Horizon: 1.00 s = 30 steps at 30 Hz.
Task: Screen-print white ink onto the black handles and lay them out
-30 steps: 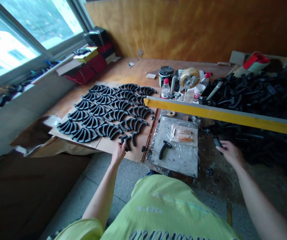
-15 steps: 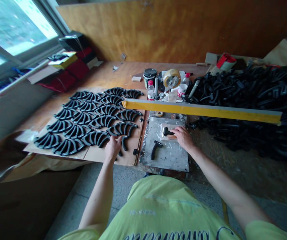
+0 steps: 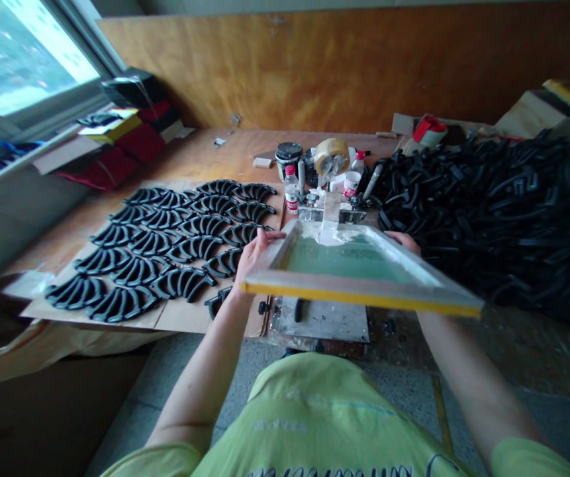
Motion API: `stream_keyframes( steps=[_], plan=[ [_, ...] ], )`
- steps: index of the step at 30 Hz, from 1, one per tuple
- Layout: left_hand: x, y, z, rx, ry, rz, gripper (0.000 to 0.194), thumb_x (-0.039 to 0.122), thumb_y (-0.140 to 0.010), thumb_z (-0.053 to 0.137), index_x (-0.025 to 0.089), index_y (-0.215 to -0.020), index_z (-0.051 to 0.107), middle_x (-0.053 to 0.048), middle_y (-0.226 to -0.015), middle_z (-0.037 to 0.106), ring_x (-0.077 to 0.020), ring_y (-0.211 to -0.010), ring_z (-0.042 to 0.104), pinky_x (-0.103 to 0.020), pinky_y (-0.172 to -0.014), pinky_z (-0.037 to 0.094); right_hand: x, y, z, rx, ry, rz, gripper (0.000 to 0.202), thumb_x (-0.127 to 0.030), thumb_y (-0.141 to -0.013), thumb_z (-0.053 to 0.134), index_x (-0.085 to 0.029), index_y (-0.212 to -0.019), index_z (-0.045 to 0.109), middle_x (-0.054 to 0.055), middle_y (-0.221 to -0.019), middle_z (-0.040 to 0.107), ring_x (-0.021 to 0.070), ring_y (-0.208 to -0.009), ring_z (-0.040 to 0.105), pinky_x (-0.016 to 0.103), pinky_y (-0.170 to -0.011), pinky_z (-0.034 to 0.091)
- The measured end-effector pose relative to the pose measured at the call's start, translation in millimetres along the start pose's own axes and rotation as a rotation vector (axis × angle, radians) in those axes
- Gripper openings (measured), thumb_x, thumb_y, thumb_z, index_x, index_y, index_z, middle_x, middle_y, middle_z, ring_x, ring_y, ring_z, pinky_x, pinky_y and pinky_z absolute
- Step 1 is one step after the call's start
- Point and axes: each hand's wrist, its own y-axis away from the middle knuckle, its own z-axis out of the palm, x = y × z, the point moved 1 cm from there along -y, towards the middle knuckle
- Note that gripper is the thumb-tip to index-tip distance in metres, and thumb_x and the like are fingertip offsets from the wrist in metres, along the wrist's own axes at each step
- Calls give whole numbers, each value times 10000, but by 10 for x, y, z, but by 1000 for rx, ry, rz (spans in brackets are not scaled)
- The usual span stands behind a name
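Observation:
A screen printing frame (image 3: 364,299), with green mesh and yellow tape on its near edge, is tilted over the metal base plate (image 3: 334,321). My left hand (image 3: 253,255) grips its left side, fingers along the rim. At the opposite side, my right hand (image 3: 404,242) is closed on the rim, partly hidden behind the frame. One black curved handle (image 3: 298,310) on the plate shows below the frame's near edge; the rest of it is covered. Left of my left hand, rows of similar black handles (image 3: 180,283) lie fanned out on cardboard (image 3: 165,320).
A large heap of black handles (image 3: 468,205) fills the right side. Behind the frame stand a lidded tub (image 3: 288,156), a red-capped bottle (image 3: 291,189), a tape roll (image 3: 332,158) and a paper cup (image 3: 351,184). Boxes (image 3: 126,139) sit by the window.
Both hands have moved from the handles to the frame's sides. The frame's near edge has come down and towards me, hiding most of the plate. The camera view has shifted slightly.

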Motion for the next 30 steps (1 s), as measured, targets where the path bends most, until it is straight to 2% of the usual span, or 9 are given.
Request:
stream_keyframes(
  steps=[5,7,10,12,15,19,22,27,30],
  plan=[
    [-677,384,-64,-173,-125,-253,595,565,-841,542,178,-1292,559,10,-730,604,-94,-539,444,-196,-488,325,-548,-383,46,86,-88,-221,497,-239,-808,627,-179,-1298,574,127,-1314,550,271,-1162,546,423,-948,497],
    [-929,439,-30,-172,-217,-261,650,522,-841,550,210,-1402,449,38,-670,561,-95,-517,426,-195,-491,317,-850,-491,221,17,1,-353,568,-214,-769,687,-168,-1317,541,139,-1346,508,296,-1229,473,449,-1008,441],
    [-1140,441,20,-131,-350,-245,623,453,-835,563,224,-1403,454,46,-651,529,-106,-543,455,-203,-525,351,-1114,-563,491,-197,153,-394,373,-167,-789,661,-129,-1156,608,147,-1143,607,280,-1083,534,402,-920,455],
    [-1188,425,32,-113,-384,-253,607,426,-828,569,228,-1393,470,39,-675,544,-115,-569,482,-214,-552,378,-1158,-508,606,-318,224,-365,196,-160,-816,624,-128,-1008,636,130,-989,646,252,-955,567,357,-833,459],
    [-1212,413,24,-108,-399,-262,599,411,-822,576,239,-1388,479,36,-688,549,-125,-591,500,-227,-583,403,-1135,-249,620,-357,247,-415,77,-141,-826,587,-143,-889,630,110,-907,657,227,-891,569,321,-786,436],
    [-1248,424,11,-101,-381,-278,598,410,-819,583,244,-1385,485,33,-691,546,-127,-598,499,-230,-592,409,-1096,157,418,-430,130,-685,188,-30,-794,497,-155,-842,629,86,-852,645,214,-875,564,305,-772,418],
    [-1261,430,11,-92,-360,-281,603,415,-818,585,241,-1387,486,35,-684,536,-120,-584,481,-223,-580,396,-1099,216,300,-505,58,-756,161,-58,-807,514,-175,-827,624,56,-824,634,194,-829,564,288,-749,412],
    [-1230,428,7,-111,-334,-267,615,445,-813,581,243,-1386,482,45,-665,524,-108,-547,444,-212,-547,368,-1143,216,376,-341,144,-578,165,-57,-828,497,-167,-824,620,85,-860,629,222,-900,550,308,-765,421],
    [-1217,429,5,-111,-320,-281,630,466,-804,585,236,-1382,483,53,-638,514,-102,-520,420,-206,-522,345,-1137,391,405,-359,129,-648,209,-22,-811,477,-145,-859,639,111,-895,634,235,-941,546,333,-821,436]
  ],
)
